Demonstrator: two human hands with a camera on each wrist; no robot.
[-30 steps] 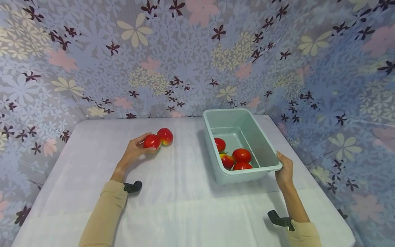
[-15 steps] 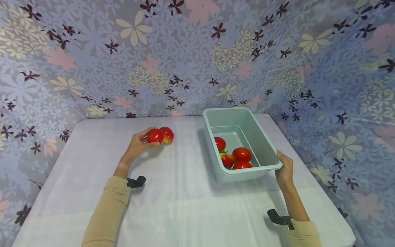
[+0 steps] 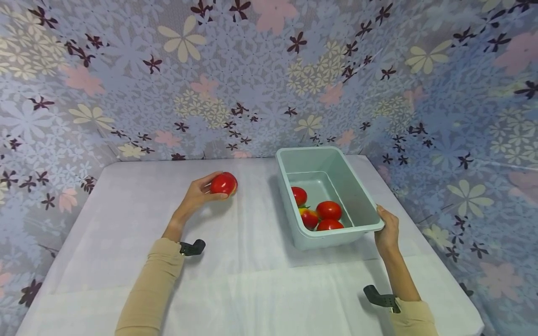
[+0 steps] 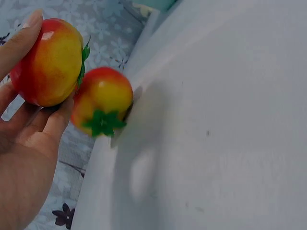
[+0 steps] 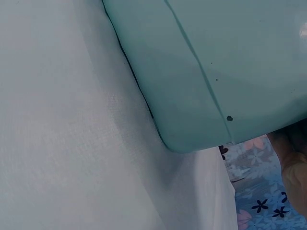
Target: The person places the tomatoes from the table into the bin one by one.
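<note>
One left hand (image 3: 195, 196), forearm slanting forward over the white worktop (image 3: 256, 284), is well left of the pale green bin (image 3: 329, 240), its thumb and fingers curved around a red-and-yellow fruit (image 3: 222, 183). A second fruit (image 4: 104, 95), also left of the bin, is just beside that one. Four more fruits (image 3: 329, 211) lie in the bin's near half. At its near right corner, the right hand (image 3: 387, 232) grips the rim, forearm angled inward.
</note>
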